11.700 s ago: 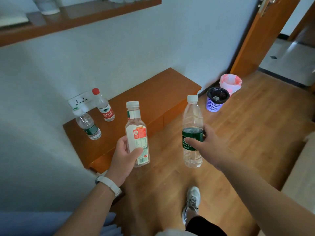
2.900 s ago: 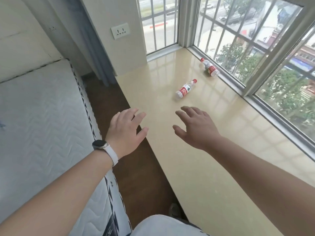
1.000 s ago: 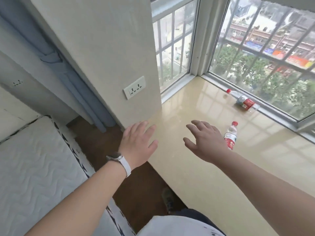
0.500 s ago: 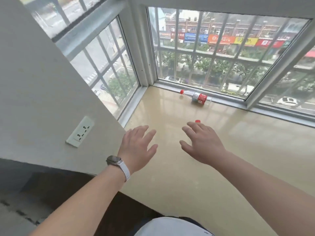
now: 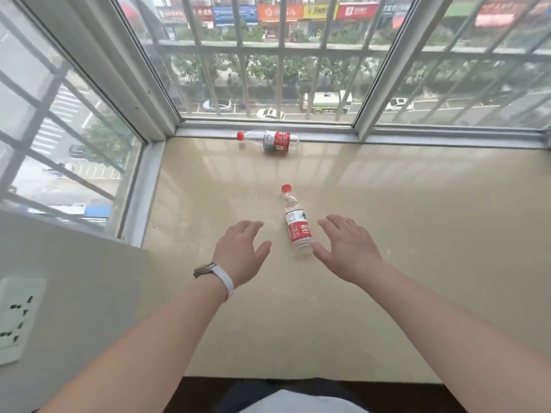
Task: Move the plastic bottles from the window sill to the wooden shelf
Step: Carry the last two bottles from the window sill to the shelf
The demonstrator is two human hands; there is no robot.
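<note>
Flanking near bottle (image 5: 296,226): our left hand (image 5: 241,254), right hand (image 5: 348,251), grips wide, empty.
Far bottle (image 5: 269,140): lying upper centre.

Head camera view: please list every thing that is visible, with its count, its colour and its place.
window sill: 1, glossy beige, under the windows
window frame: 1, white, barred, along the sill's far and left sides
near bottle: 1, clear with red cap and label, lying mid-sill
far bottle: 1, same colours, lying along the frame
wall socket: 1, white, lower left wall
watch: 1, white strap, left wrist
left hand: 1, open, left of the near bottle
right hand: 1, open, right of it
</note>
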